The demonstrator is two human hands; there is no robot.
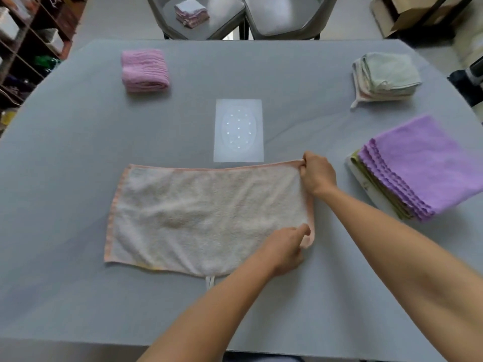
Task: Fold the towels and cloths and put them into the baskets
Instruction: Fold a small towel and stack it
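Your table (pixel 78 152) carries the peach-edged towel (pixel 203 218), spread flat at centre and already halved. You are mid-fold: your right hand (pixel 317 173) pinches its far right corner, your left hand (pixel 287 246) pinches the near right corner. Next, carry that edge leftward, corners matched. No baskets are visible; folded stacks wait nearby.

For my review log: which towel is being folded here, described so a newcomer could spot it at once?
On the grey table, look at the near centre, just in front of the white card. The white towel with the peach border lies there spread out flat; the left hand and right hand pinch its right-edge corners. All the others are folded or stacked.
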